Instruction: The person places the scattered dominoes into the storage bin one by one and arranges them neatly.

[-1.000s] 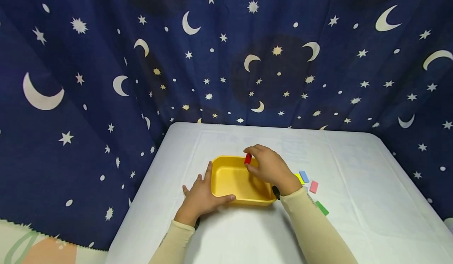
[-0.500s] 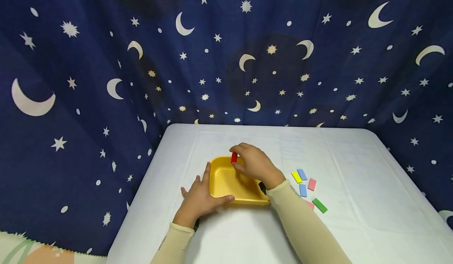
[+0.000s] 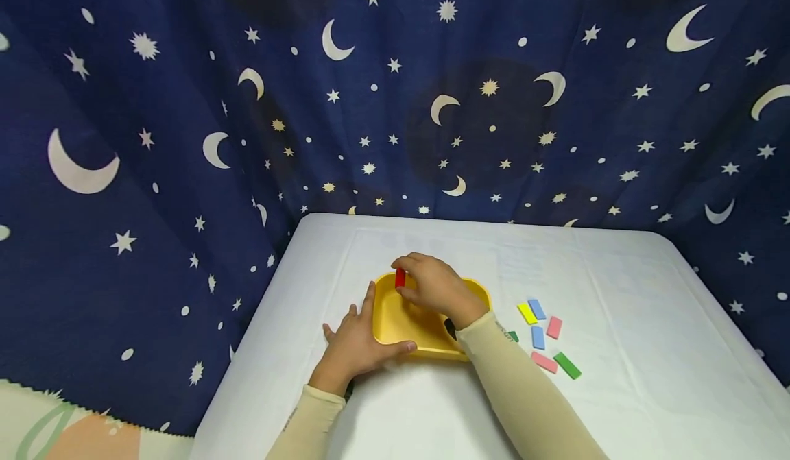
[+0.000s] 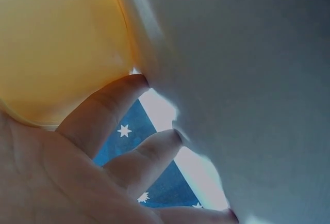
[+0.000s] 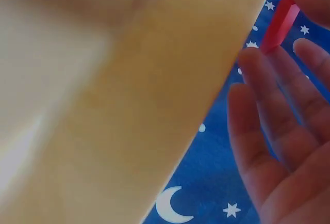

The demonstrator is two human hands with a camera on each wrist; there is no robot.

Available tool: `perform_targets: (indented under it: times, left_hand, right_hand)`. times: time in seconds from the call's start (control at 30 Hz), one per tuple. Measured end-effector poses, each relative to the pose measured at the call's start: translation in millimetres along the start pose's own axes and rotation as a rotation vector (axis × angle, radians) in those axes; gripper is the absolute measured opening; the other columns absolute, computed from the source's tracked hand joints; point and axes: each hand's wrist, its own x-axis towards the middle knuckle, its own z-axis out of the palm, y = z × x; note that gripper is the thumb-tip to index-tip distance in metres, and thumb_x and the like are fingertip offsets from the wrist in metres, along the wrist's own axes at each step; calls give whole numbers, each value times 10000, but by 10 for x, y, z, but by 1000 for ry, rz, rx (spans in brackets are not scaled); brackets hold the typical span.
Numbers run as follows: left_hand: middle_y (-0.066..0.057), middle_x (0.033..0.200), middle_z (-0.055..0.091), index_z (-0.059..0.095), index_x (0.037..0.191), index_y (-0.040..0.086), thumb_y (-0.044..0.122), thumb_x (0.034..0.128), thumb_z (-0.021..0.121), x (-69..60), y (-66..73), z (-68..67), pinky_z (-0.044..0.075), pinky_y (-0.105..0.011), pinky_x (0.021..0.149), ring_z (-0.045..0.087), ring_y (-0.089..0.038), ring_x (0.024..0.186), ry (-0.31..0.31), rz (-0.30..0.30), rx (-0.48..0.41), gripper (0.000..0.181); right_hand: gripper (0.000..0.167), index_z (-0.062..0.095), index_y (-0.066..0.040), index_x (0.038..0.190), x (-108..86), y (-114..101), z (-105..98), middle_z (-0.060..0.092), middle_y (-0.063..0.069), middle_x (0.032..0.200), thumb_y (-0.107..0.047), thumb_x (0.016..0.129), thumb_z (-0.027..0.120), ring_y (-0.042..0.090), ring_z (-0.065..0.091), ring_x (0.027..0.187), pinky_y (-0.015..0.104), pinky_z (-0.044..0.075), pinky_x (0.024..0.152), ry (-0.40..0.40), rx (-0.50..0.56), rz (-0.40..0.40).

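Note:
A yellow plastic tub (image 3: 395, 316) rests on the white table. My left hand (image 3: 354, 347) is spread against its left side, thumb along the near rim and straight fingers down the outside; the left wrist view shows those fingers (image 4: 105, 108) beside the tub wall (image 4: 62, 53). Over the tub, my right hand (image 3: 435, 285) pinches a small red block (image 3: 400, 278) between thumb and fingers. In the right wrist view the red block (image 5: 281, 25) spans thumb to fingertips. The right forearm hides part of the tub's near right corner.
Right of the tub lie several flat blocks: a yellow one (image 3: 527, 313), blue ones (image 3: 538, 338), pink ones (image 3: 544, 362) and a green one (image 3: 567, 365). Another green piece (image 3: 513, 336) shows partly behind the right sleeve. A dark blue star-patterned curtain (image 3: 395, 103) hangs behind the table.
My right hand has moved left across the tub with the red block still pinched, uncovering more of the loose blocks. The left hand stays at the tub's side.

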Motion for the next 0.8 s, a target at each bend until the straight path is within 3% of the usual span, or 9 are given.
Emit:
perform_targets:
  times: [0.2, 0.57, 0.8]
  left_hand:
    - [-90, 1500, 598, -23, 1712, 305, 990, 634, 653, -10, 10, 13, 142, -938, 989, 437, -441, 1464, 8, 5, 6, 1445]
    - [-38, 1544, 564, -118, 1680, 388, 986, 640, 652, 23, -10, 3, 117, -940, 992, 403, -459, 1482, 3, 10, -5, 1426]
    - [-30, 1530, 579, -132, 1677, 387, 988, 642, 648, 1, -16, 3, 119, -940, 991, 409, -465, 1477, -13, 9, -3, 1428]
  right_hand:
    - [446, 693, -166, 1332, 41, -30, 51, 717, -16, 1164, -268, 916, 819, 126, 635, 928, 344, 563, 939, -9, 24, -14]
    - [460, 704, -161, 1325, 124, -19, 132, 730, -11, 1205, -287, 904, 842, 130, 641, 997, 352, 535, 1010, -79, 74, -21]
    - [450, 718, -170, 1304, 150, -21, 218, 736, -29, 1171, -297, 894, 855, 128, 597, 902, 329, 542, 893, -132, 65, -31]
